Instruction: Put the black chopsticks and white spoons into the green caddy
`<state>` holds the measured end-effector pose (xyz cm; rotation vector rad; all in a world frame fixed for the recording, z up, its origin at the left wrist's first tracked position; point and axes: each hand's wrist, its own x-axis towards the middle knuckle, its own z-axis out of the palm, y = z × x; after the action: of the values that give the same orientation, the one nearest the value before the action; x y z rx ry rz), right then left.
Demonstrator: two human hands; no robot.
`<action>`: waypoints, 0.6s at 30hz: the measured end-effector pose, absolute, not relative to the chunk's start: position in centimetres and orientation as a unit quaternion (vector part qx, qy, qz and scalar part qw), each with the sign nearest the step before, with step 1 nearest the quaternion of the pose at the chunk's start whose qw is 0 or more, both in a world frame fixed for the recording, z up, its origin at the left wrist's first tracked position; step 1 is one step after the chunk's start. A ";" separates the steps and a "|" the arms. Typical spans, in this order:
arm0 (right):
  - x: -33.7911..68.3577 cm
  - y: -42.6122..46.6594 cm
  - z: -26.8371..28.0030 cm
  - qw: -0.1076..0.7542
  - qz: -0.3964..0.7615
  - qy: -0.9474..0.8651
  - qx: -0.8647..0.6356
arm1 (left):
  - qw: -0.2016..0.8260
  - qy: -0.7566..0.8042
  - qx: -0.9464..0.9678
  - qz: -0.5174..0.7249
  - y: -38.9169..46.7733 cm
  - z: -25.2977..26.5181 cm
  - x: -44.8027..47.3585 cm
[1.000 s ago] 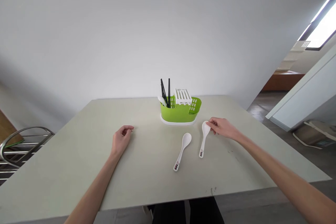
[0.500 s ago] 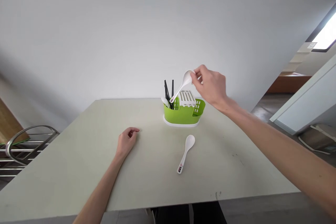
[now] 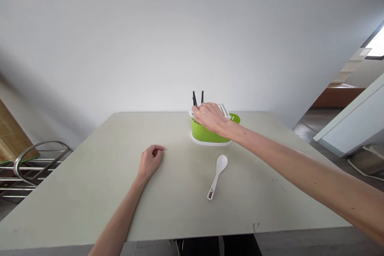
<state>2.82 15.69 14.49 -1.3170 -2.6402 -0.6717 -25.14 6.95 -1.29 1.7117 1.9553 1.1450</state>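
Observation:
My right hand [image 3: 208,116] is closed, with its fingers down over the left compartment of a green utensil holder [image 3: 207,133] on a white base. The white spoon it grips is mostly hidden behind the fingers. Beside the fingertips, a white spoon bowl [image 3: 191,114] shows at the holder's left rim. Several black chopsticks [image 3: 194,99] stand up behind the hand. In front of the holder, another white spoon [image 3: 221,164] lies flat on the table, its printed handle towards me. My left hand [image 3: 150,161] rests on the table, fingers curled with nothing in them.
The pale table [image 3: 99,192] reaches back to a plain wall [image 3: 150,48]. A white slotted rack [image 3: 223,111] sits on top of the holder, partly behind my right hand. At the left stands a metal-tube rack [image 3: 39,162] beside a wooden board [image 3: 13,134].
My right hand has moved left and down with the white spoon, from above the holder into its left compartment. My left hand stays put; the view has shifted slightly.

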 end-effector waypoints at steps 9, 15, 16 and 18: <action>1.4 16.0 14.0 0.044 -0.155 -0.877 -0.453 | 0.142 0.680 0.601 0.395 7.2 -1.5 -25.3; 2.2 15.2 14.8 0.065 -0.096 -0.889 -0.444 | 0.142 0.683 0.600 0.392 7.0 -1.2 -25.2; 2.7 15.0 15.0 0.080 -0.083 -0.889 -0.443 | 0.142 0.683 0.601 0.391 7.0 -1.2 -25.2; 3.9 14.4 15.4 0.126 -0.046 -0.888 -0.440 | 0.142 0.684 0.600 0.390 6.9 -1.1 -25.2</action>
<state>3.86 14.40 15.45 -1.2800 -2.5858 -0.1335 -25.17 6.86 -1.13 1.7317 1.9749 1.1249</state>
